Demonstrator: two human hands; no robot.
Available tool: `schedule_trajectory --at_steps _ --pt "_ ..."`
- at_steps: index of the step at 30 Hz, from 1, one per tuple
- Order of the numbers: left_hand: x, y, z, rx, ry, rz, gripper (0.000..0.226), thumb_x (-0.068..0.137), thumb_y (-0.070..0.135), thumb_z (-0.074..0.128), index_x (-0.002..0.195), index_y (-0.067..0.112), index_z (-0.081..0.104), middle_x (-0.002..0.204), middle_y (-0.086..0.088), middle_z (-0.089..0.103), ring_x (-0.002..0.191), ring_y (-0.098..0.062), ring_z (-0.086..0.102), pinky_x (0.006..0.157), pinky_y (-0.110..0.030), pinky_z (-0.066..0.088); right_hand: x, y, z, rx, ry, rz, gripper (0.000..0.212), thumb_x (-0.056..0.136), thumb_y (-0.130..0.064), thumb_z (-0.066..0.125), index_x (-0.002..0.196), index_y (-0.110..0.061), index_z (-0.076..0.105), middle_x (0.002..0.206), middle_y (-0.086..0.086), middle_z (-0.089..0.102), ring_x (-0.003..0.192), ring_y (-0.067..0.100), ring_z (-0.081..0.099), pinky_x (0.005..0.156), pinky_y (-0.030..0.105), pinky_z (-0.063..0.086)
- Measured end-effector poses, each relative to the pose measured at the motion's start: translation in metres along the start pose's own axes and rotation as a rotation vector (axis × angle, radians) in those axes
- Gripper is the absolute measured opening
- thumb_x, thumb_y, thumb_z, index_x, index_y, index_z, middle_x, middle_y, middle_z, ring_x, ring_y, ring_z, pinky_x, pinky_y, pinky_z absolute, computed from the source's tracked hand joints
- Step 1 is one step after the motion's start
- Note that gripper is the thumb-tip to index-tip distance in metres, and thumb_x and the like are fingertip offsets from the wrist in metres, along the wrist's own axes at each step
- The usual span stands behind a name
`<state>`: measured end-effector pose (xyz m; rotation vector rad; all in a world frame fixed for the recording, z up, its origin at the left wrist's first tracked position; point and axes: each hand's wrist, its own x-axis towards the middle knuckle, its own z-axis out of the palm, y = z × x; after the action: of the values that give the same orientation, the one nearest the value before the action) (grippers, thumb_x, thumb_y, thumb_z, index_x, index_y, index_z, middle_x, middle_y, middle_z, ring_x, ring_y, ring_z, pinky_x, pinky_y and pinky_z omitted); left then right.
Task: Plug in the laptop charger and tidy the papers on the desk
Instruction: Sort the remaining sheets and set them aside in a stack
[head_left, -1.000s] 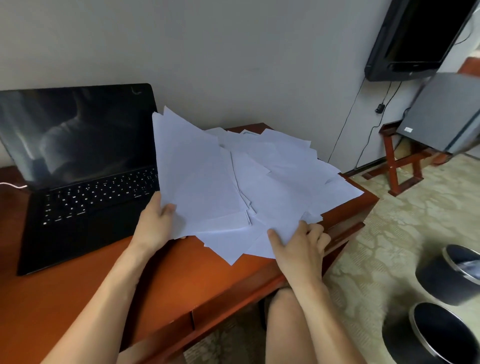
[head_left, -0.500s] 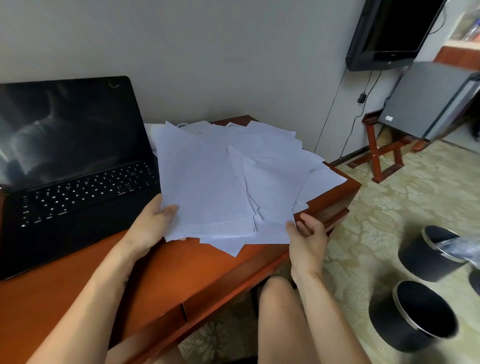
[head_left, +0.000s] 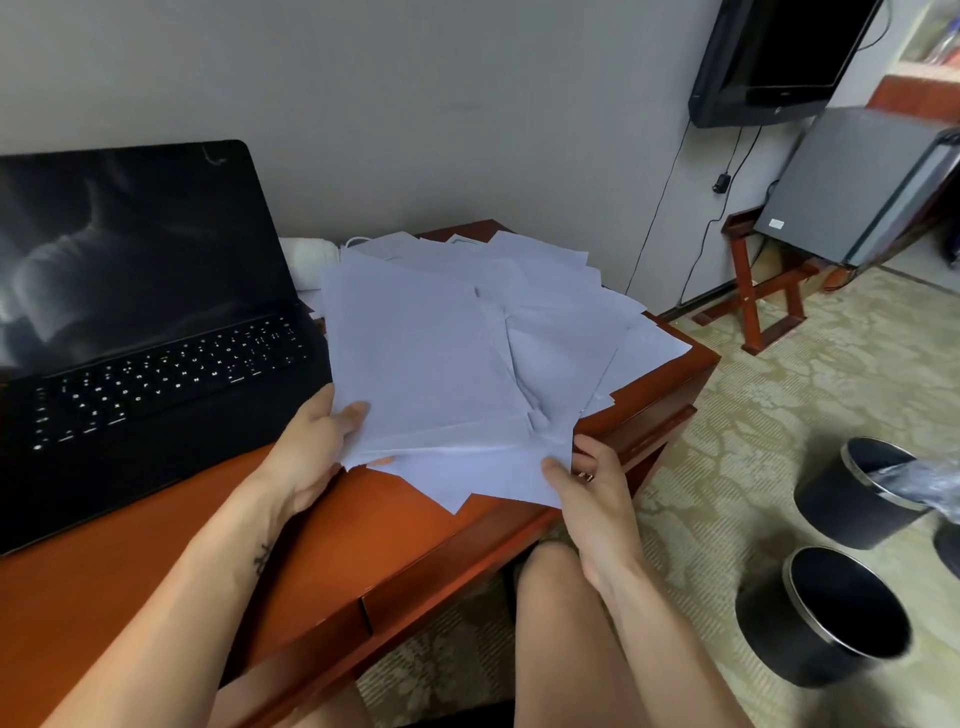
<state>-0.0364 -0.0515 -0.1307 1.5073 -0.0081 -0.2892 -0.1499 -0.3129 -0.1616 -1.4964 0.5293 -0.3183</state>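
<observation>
Over the right end of the wooden desk (head_left: 374, 525), your two hands hold a loose fan of white papers (head_left: 441, 353), its far sheets resting on the desktop. Your left hand (head_left: 311, 452) grips the near left edge, thumb on top and fingers curled beneath. Your right hand (head_left: 592, 493) pinches the near right corner, thumb on top and fingers folded behind. Just left of the sheets sits an open black laptop (head_left: 145, 312), its screen dark. Two black bins (head_left: 826, 613) stand on the floor to your right.

No legible text; laptop (head_left: 171, 374) key legends blurred.
</observation>
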Motion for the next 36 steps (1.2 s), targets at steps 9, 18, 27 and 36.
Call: schedule_trajectory --at_steps 9,18,27,36 --pt "-0.007 -0.002 0.002 0.244 0.132 0.253 0.034 0.111 0.021 0.046 0.145 0.027 0.049 0.137 0.015 0.064 0.125 -0.001 0.06 0.106 -0.026 0.045 -0.022 -0.012 0.012 -0.056 -0.133 -0.008 0.049 0.102 -0.014 0.057 0.145 -0.022 0.034 0.107 -0.003 0.065 0.073 0.018 0.077 0.055 0.005 0.046" --pt "-0.015 -0.001 0.021 0.276 0.026 0.213 0.026 0.112 0.024 0.044 0.136 0.029 0.051 0.131 0.015 0.065 0.12 0.003 0.061 0.106 -0.024 0.046 -0.025 -0.016 0.01 0.038 -0.169 0.059 0.043 0.101 -0.016 0.061 0.14 -0.026 0.045 0.109 0.007 0.071 0.084 0.021 0.077 0.069 0.015 0.055" --pt "-0.005 -0.005 0.012 0.127 -0.02 0.154 0.036 0.111 0.022 0.048 0.147 0.024 0.05 0.138 0.009 0.067 0.13 -0.013 0.062 0.118 -0.046 0.043 -0.016 -0.012 0.014 -0.052 -0.159 0.021 0.043 0.095 -0.006 0.061 0.134 -0.022 0.052 0.119 -0.003 0.066 0.097 0.013 0.072 0.067 0.031 0.062" --pt "0.006 -0.003 -0.003 0.092 0.171 0.123 0.03 0.11 0.014 0.049 0.138 0.02 0.057 0.127 0.003 0.072 0.117 -0.018 0.07 0.111 -0.047 0.05 -0.001 -0.017 -0.038 -0.025 -0.255 0.047 0.031 0.104 -0.005 0.04 0.115 -0.013 0.068 0.079 0.016 0.053 0.06 0.019 0.049 0.053 0.035 0.051"
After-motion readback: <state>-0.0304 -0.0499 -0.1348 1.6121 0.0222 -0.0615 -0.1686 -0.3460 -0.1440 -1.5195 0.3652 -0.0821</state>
